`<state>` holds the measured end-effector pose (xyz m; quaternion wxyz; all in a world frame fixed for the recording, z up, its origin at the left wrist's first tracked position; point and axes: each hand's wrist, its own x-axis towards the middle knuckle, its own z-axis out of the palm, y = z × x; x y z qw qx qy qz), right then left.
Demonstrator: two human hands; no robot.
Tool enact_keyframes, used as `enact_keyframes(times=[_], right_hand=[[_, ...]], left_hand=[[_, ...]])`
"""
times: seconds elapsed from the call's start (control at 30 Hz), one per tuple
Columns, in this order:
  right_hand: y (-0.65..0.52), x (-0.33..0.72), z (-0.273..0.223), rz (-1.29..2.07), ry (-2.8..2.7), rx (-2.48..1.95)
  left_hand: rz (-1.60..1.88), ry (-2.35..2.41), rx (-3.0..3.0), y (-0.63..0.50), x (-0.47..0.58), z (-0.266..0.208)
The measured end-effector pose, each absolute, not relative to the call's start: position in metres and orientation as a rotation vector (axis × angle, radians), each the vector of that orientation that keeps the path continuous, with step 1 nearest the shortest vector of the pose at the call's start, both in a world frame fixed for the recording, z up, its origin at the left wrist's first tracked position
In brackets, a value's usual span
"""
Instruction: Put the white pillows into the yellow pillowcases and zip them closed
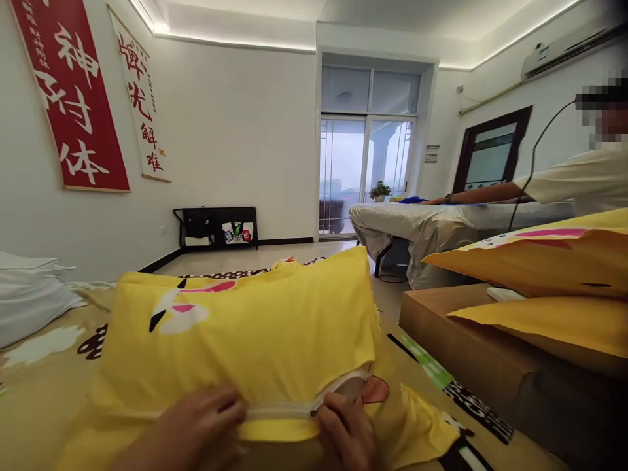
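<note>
A yellow pillowcase [294, 314] with a pink, white and black print lies in front of me, plump with a filling. A pale zipper [277, 412] runs along its near edge. To the left, my left hand [196, 422] has its fingers closed on the fabric beside the zipper, slightly blurred. My right hand [346, 425] pinches at the zipper slider, whose small pull is mostly hidden by the fingers. Right of the slider the zipper gapes, and a greyish inner pillow [350, 389] shows through.
Under the pillow spreads a patterned bedsheet [44, 386]. White cloth [32, 294] lies at the left. More yellow pillows [549, 261] rest on a wooden box [441, 307] at right. Beyond, a person [554, 176] reaches over a plastic-covered table [417, 216].
</note>
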<state>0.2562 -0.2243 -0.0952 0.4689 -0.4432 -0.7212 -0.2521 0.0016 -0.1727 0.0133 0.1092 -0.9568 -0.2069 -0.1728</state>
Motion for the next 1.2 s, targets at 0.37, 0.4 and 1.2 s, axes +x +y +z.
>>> enact_keyframes(times=[0.37, 0.4, 1.2], right_hand=[[-0.207, 0.258, -0.070, -0.406, -1.773, -1.005], [-0.207, 0.259, -0.071, -0.435, -1.788, -0.992], [-0.184, 0.271, -0.063, -0.212, -1.853, -1.158]], left_hand=[[-0.263, -0.919, -2.821, -0.178, 0.112, -0.006], [-0.251, -0.938, -2.833, -0.174, 0.113, -0.007], [-0.785, -1.100, -2.977, -0.120, 0.079, -0.017]])
